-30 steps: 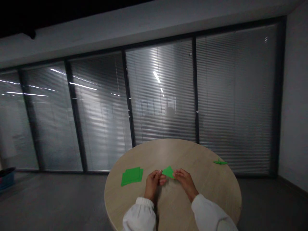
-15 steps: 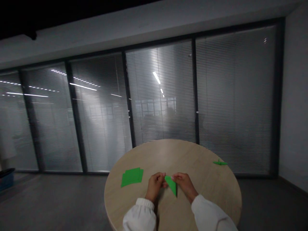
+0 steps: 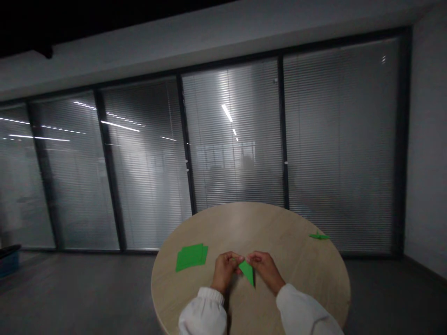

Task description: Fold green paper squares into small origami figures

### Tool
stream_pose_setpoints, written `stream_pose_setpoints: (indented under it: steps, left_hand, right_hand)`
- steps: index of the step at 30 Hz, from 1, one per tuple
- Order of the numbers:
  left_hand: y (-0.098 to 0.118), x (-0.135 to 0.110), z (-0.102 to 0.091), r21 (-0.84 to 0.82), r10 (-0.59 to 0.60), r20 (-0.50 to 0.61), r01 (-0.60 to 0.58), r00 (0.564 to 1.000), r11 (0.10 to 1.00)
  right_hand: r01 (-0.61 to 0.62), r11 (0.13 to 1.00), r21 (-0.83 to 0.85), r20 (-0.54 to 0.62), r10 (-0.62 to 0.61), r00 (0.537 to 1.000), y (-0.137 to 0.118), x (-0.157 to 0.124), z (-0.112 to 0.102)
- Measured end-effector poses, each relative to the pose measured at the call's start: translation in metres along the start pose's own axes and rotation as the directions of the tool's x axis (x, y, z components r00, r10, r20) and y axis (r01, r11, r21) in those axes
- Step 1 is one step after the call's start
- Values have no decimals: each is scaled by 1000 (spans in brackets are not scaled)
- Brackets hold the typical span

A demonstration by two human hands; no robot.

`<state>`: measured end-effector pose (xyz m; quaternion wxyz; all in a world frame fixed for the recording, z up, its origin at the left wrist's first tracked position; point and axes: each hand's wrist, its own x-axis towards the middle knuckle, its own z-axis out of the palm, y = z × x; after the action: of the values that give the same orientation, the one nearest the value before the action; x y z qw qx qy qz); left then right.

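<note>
A green piece of folded paper (image 3: 247,271) hangs point-down between my two hands, above the near middle of the table. My left hand (image 3: 225,270) pinches its upper left edge. Fingers of my right hand (image 3: 264,268) are closed on its upper right corner, with the fingertips of both hands close together. The paper has a narrow triangular shape; part of its top is hidden by the fingers. Left of my hands lie several overlapping green paper sheets (image 3: 192,257). Toward the right rim rests a small folded green paper figure (image 3: 319,236).
The round wooden table (image 3: 244,223) has a curved edge. Behind it stands a glass partition with blinds (image 3: 237,177) and dark frames. A blue bin (image 3: 10,261) is on the floor at far left.
My right hand has shifted slightly left, bringing its fingertips closer to those of the left hand. The folded paper has moved a little down and left. The sheets and paper figure stay put.
</note>
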<state>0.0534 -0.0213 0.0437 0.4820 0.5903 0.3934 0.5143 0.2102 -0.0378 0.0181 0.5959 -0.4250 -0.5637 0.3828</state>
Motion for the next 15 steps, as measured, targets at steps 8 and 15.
stream_pose_setpoints:
  steps: [8,15]
  left_hand:
    - [-2,7,-9,-44,85,-131,-91,988,995]
    - [-4,6,-6,-108,39,-43,-43,998,993]
  right_hand:
    - [-142,979,144,144,121,982,-5,-3,1]
    - [-190,958,214,152,159,975,-12,-7,-2]
